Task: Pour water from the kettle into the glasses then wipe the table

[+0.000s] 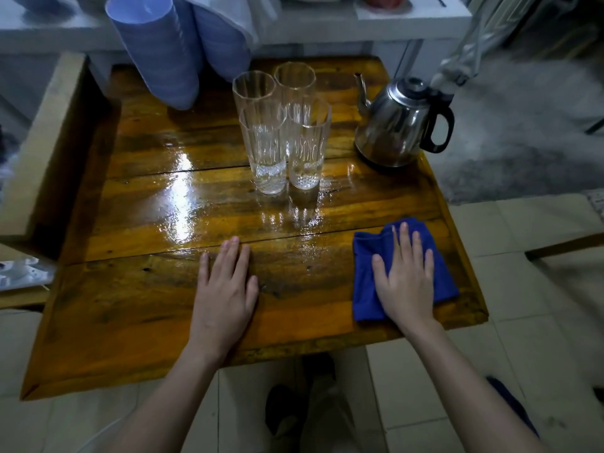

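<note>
Blue cloth pressed flat under my right hand, fingers spread wide, left hand flat and empty on the wet wooden counter, four glasses clustered beyond, steel kettle at the far right corner.

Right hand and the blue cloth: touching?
Touching. The head view shows the right hand lying flat, fingers spread, pressed on top of the blue cloth on the table.
</note>
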{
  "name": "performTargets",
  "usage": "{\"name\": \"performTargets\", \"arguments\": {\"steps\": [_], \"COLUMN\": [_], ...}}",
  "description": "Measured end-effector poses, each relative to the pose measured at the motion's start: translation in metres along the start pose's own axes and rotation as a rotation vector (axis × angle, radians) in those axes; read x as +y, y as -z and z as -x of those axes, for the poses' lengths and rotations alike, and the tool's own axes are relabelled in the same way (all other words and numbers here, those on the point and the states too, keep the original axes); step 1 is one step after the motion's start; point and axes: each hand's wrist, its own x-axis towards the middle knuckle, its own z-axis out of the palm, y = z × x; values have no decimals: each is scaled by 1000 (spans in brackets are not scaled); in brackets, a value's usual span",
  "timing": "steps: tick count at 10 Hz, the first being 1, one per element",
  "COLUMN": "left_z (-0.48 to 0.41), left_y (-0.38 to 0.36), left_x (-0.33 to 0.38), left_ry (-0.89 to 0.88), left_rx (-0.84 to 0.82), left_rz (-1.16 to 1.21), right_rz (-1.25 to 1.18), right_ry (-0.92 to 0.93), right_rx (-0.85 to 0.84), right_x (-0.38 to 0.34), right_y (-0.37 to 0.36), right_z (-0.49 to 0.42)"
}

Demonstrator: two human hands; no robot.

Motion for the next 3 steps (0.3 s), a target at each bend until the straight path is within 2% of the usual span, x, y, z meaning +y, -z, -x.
{"name": "performTargets", "arguments": {"steps": [2, 3], "left_z": [-8, -23], "left_y": [27, 63], "left_x": [2, -2], "left_ry": [27, 70], "left_rx": [-110, -43], "left_rz": [14, 123], "right_rz": [102, 126], "right_ry": [-28, 118], "right_rx": [-257, -228], "right_x": [-11, -20], "right_y": [34, 65], "right_z": [-19, -18]}}
